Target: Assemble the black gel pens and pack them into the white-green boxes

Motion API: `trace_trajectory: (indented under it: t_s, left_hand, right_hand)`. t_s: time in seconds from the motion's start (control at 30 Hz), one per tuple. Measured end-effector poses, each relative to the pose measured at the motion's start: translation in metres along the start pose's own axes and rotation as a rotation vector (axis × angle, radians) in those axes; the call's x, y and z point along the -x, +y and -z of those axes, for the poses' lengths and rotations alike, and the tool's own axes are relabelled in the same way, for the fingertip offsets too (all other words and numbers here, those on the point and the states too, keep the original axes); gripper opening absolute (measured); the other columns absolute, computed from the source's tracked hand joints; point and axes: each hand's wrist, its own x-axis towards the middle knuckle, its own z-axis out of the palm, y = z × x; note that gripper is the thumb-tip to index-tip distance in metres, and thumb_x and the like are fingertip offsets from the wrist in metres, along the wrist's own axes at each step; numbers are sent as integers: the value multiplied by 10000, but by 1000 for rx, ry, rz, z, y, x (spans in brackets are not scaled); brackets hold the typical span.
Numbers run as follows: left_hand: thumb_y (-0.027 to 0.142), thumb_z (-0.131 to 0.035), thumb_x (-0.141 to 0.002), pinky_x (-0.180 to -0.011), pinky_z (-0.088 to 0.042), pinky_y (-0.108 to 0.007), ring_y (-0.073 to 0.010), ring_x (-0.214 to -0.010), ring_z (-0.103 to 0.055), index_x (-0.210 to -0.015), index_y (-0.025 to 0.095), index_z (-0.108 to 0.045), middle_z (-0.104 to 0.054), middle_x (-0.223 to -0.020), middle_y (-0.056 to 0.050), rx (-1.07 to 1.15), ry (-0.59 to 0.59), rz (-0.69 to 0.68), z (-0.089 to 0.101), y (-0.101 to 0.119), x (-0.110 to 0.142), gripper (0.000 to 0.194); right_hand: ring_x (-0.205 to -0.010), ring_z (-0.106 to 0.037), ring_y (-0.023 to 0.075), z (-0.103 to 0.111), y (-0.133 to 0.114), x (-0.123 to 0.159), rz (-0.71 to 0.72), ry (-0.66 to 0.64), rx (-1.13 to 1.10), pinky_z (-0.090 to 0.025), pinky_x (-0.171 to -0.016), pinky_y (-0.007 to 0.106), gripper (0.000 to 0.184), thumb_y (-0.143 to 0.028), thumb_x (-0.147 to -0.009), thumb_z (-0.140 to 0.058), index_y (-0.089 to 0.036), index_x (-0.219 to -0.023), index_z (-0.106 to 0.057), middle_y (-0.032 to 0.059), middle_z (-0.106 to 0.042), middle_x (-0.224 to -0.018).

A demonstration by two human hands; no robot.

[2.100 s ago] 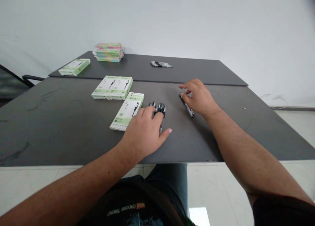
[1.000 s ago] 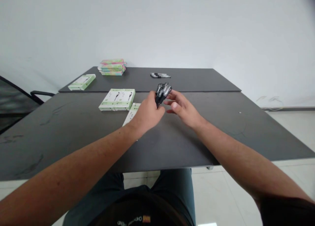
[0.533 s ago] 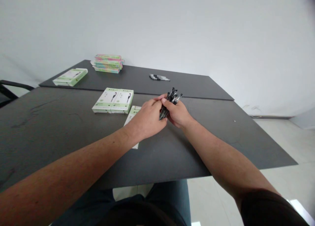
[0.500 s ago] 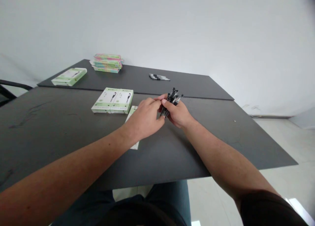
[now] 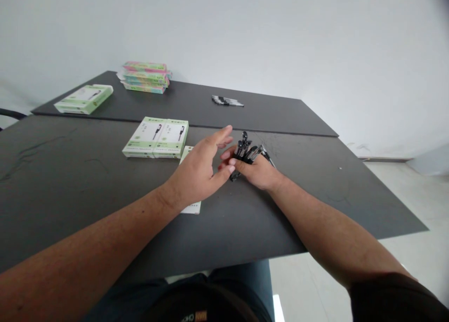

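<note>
A bundle of several black-and-clear pens [image 5: 244, 150] is gripped in my right hand [image 5: 257, 172], its thumb across them and their capped ends pointing up and away. My left hand [image 5: 203, 167] is just to the left, its fingers and thumb apart, the thumb tip close to the pens. Whether that thumb touches them I cannot tell. Beneath my left hand and wrist lies a white and green box [image 5: 192, 208], mostly covered by them.
A pair of banded white-green pen boxes [image 5: 156, 137] lies left of my hands. Another such box [image 5: 84, 98] is at the back left, near a stack of colourful boxes [image 5: 145, 77]. Several pens [image 5: 227, 100] lie in a row on the far dark table [image 5: 277, 111].
My left hand has opened and drawn back from the pens. The bundle has spread out in my right hand, with some pens now slanting to the right.
</note>
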Motion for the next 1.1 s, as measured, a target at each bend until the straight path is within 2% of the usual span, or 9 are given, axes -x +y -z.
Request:
trace_trajectory:
  t_s: [0.1, 0.33, 0.5, 0.63, 0.83, 0.9, 0.97, 1.03, 1.1]
  left_hand:
    - [219, -697, -1059, -1295, -559, -540, -326, -1494, -682, -1808, 283, -322, -577, -1741, -171, 22, -34, -40, 0, 1, 1, 841]
    - [211, -695, -1071, -1169, -643, -408, -257, -1300, -791, -1641, 250, -567, -747, -1553, -110, -52, 8, -60, 4, 4, 1, 586]
    - [187, -684, -1070, -1143, -649, -383, -245, -1282, -796, -1548, 228, -615, -779, -1482, -99, -97, 48, -79, 3, 9, 1, 484]
    - [196, -695, -1070, -1083, -665, -382, -231, -1168, -816, -1493, 225, -637, -810, -1394, -87, -136, 51, -93, 2, 10, 1, 428]
    - [239, -668, -1093, -1128, -642, -408, -240, -1241, -796, -1470, 233, -640, -805, -1419, -92, -127, -25, -91, 7, 14, -2, 379]
    - [273, -677, -1075, -1070, -657, -392, -244, -1250, -795, -1540, 245, -591, -797, -1429, -95, -107, -45, -19, 15, 16, -6, 474]
    - [327, -695, -1043, -976, -670, -396, -259, -1155, -809, -1577, 258, -555, -820, -1312, -86, -172, -36, 125, 27, 15, -9, 557]
    - [415, -730, -1001, -916, -666, -457, -304, -995, -800, -1484, 254, -622, -817, -1085, -78, -351, -31, 271, 40, 11, -9, 521]
    - [524, -776, -941, -908, -652, -564, -370, -896, -766, -1273, 236, -713, -765, -911, -96, -548, -73, 376, 50, 7, -2, 444]
  right_hand:
    - [-1089, -760, 241, -1, -4, 2, 39, -51, 26, -627, -1002, 408, 536, -736, -994, -789, -226, -1159, -786, 79, -807, -1166]
    - [-989, -734, 239, -3, -12, 4, 60, -108, 169, -617, -988, 417, 390, -594, -1012, -828, -212, -1055, -763, 51, -798, -1004]
    - [-999, -752, 243, -6, -12, 4, 91, -162, 149, -624, -994, 419, 368, -584, -1026, -813, -218, -1032, -776, 45, -810, -996]
    - [-1012, -751, 243, -7, -10, 4, 100, -145, 141, -622, -1005, 423, 370, -582, -1011, -831, -224, -1074, -768, 36, -809, -1000]
    - [-957, -740, 222, -8, -9, 6, 109, -106, 173, -613, -945, 386, 357, -560, -1013, -837, -215, -1022, -745, 38, -808, -990]
    - [-940, -741, 220, -8, -10, 6, 107, -114, 168, -608, -936, 381, 370, -576, -1035, -806, -215, -990, -740, 39, -804, -964]
    - [-935, -749, 221, -9, -11, 6, 77, -141, 130, -613, -942, 389, 409, -618, -1062, -752, -216, -990, -740, 47, -812, -957]
    - [-934, -756, 220, -10, -13, 6, 40, -167, 86, -621, -958, 401, 435, -648, -1078, -713, -216, -1032, -743, 57, -825, -966]
    - [-926, -756, 216, -11, -14, 7, 21, -182, 63, -623, -962, 402, 433, -648, -1075, -717, -216, -1068, -736, 61, -828, -967]
